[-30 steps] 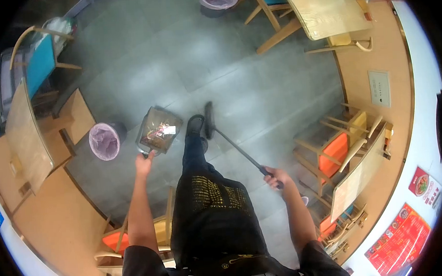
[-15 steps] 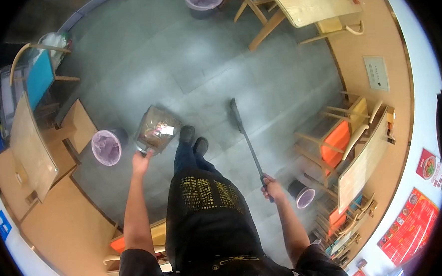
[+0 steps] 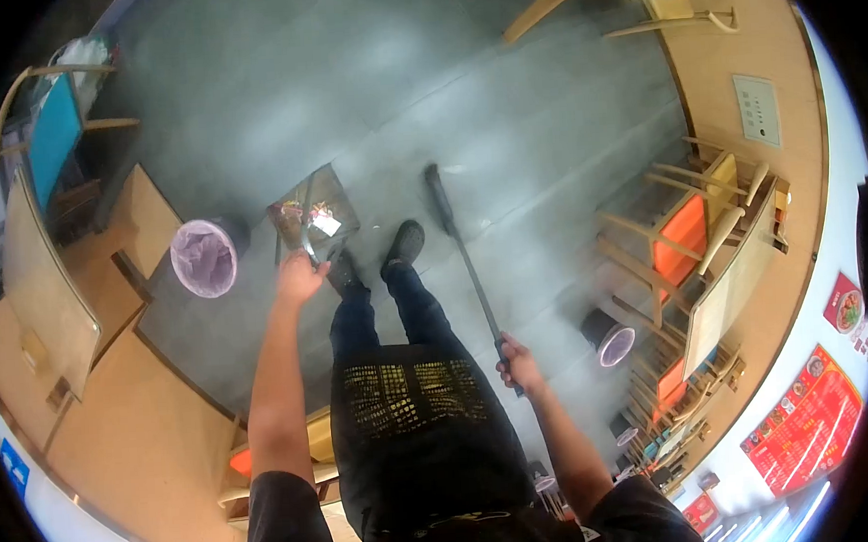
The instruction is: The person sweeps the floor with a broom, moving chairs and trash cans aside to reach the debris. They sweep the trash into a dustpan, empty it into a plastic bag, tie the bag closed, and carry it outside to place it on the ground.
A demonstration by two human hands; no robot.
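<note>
Dustpan (image 3: 315, 216) hangs from outstretched left hand (image 3: 300, 276); right hand (image 3: 518, 367) grips broom (image 3: 461, 255).

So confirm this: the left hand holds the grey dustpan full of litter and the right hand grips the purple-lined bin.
Not quite. The right hand grips the long black broom handle, not the bin; the head view shows it. The left hand does hold the grey dustpan full of litter.

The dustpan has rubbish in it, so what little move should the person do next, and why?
Probably swing the dustpan sideways over the lined bin just beside it. The left hand grips its handle, scraps sit in the pan, and the bin stands open close by. The right hand holds the broom, its head down on the floor.
</note>
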